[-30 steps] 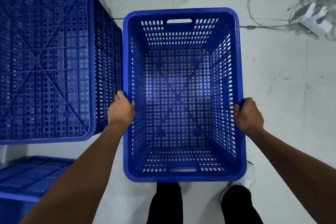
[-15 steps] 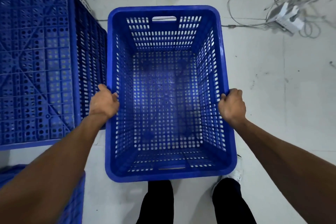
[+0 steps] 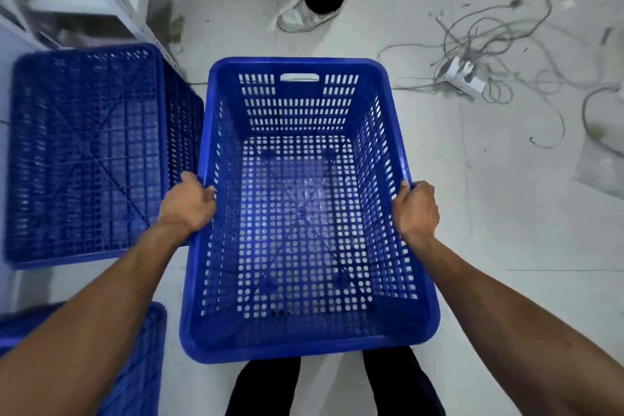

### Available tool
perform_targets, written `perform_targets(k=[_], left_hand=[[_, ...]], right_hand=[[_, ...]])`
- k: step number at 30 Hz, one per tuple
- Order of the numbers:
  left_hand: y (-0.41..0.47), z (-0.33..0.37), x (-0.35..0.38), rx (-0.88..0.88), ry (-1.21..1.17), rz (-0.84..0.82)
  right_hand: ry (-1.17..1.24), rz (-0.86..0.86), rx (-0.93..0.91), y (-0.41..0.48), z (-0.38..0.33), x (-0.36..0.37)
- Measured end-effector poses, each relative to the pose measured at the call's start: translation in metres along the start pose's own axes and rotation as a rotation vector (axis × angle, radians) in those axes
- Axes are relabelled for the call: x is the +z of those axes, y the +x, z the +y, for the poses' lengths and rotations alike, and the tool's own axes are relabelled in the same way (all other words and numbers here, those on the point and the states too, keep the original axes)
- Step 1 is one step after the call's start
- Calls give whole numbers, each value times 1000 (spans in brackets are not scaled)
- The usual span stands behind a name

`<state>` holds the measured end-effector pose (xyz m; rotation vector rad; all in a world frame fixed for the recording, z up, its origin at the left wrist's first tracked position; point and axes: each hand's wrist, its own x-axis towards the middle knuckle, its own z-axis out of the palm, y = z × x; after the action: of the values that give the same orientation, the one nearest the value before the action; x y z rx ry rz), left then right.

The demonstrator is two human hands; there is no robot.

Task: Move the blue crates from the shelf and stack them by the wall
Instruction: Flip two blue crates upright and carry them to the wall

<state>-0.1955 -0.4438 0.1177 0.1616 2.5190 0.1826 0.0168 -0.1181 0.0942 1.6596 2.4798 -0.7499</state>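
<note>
Pale floor [image 3: 506,280], loose cables [image 3: 489,37] far right | open blue crate [image 3: 304,344] carried in front of me | left hand [image 3: 185,206], right hand [image 3: 417,209] gripping its side rims | upturned crate [image 3: 87,152] left.

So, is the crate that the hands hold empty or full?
Empty. The crate is upright, and only its bare perforated bottom shows inside.

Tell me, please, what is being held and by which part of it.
The blue crate, by its long side rims: left-hand grip on the left rim, right-hand grip on the right.
</note>
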Motion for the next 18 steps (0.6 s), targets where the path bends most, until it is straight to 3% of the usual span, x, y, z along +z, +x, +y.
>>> perform_targets(k=[9, 18], left_hand=[[-151, 29, -95, -131, -145, 130], [-284, 34, -137, -270, -235, 309]], right_hand=[[60, 8, -156, -41, -35, -166], [53, -14, -400, -69, -66, -256]])
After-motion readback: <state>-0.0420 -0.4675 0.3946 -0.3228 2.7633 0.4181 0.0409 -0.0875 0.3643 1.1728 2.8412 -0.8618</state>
